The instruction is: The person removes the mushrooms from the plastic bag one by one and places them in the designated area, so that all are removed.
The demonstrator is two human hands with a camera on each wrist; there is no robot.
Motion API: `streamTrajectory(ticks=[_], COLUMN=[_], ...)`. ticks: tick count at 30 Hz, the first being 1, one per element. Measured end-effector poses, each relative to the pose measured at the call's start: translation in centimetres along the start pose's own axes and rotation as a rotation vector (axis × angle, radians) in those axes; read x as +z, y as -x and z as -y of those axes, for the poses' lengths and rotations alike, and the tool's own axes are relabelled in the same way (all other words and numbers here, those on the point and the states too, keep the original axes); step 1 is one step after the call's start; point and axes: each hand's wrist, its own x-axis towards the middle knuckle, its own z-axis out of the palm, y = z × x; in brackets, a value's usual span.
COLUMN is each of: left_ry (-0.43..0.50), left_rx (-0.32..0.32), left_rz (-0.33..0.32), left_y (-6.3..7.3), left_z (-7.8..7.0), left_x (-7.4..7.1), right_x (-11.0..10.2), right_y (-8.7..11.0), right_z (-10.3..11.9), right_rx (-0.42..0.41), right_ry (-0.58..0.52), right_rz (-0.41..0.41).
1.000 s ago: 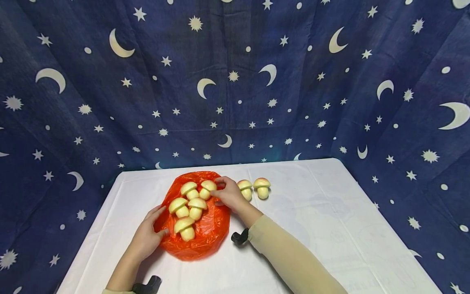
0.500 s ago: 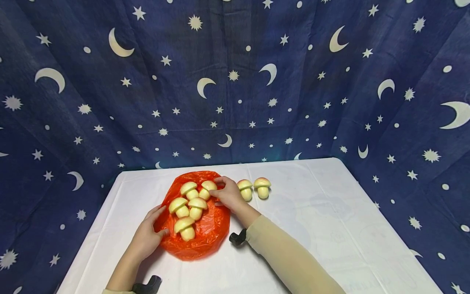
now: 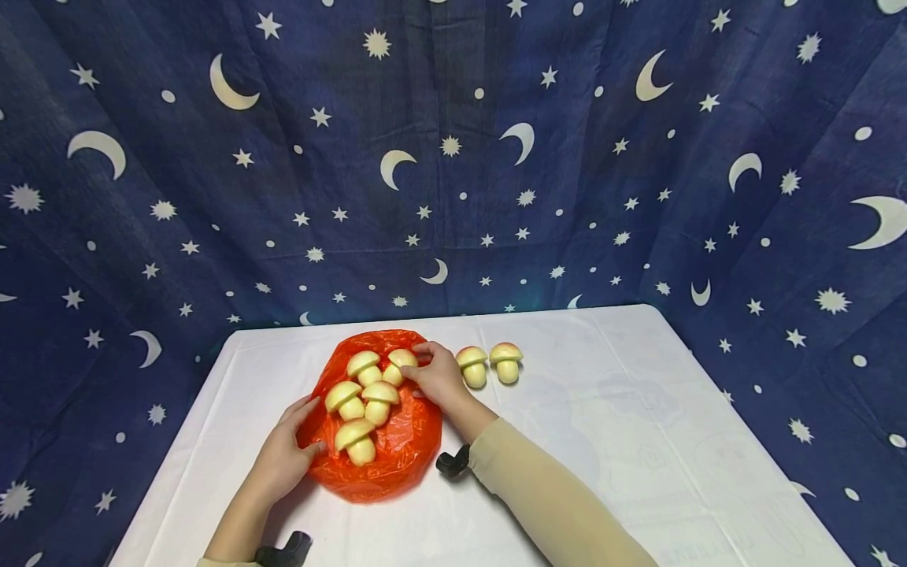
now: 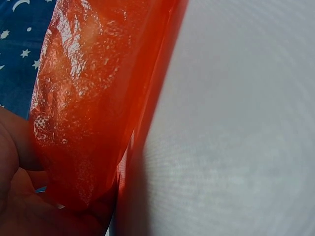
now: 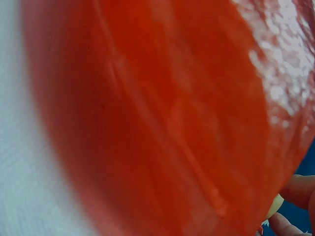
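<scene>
A red plastic bag [image 3: 407,441] lies spread wide, with several mushroom-shaped pieces inside. They look like toy mushrooms, with pale stems and yellowish caps. At the bag's left side my left hand [image 3: 279,457] grips the rim, thumb over the edge and fingers outside; the left wrist view shows the thin red plastic [image 4: 93,98] between them. My right hand [image 3: 441,378] reaches over the far right rim and holds the upper right toy mushroom [image 3: 395,373] by its cap. In the right wrist view a finger [image 5: 298,189] stands beside a pale sliver of it, the rest hidden behind red plastic.
Two more toy mushrooms, one [image 3: 472,368] close behind my right hand and another [image 3: 506,362] farther right, stand on the white tablecloth [image 3: 602,441]. A dark blue curtain [image 3: 453,205] with moons and stars hangs behind the table. Black camera mounts [image 3: 453,461] sit at both wrists.
My right hand and forearm have shifted slightly left, and the toy mushroom at its fingers has edged left too. The bag's right rim has drawn in a little. My left hand stays put.
</scene>
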Motion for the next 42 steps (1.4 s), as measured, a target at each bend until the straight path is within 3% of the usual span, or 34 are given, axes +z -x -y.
streamTrajectory(ticks=[19, 42], left_ry=[0.004, 0.005], left_rx=[-0.015, -0.047], left_rz=[0.001, 0.019], left_y=[0.0, -0.1], left_z=[-0.2, -0.2], left_x=[0.1, 0.1], right_x=[-0.6, -1.8], right_y=[0.5, 1.2], right_z=[-0.1, 0.7], right_rx=[-0.010, -0.025], right_ry=[-0.116, -0.177], right_rz=[0.039, 0.067])
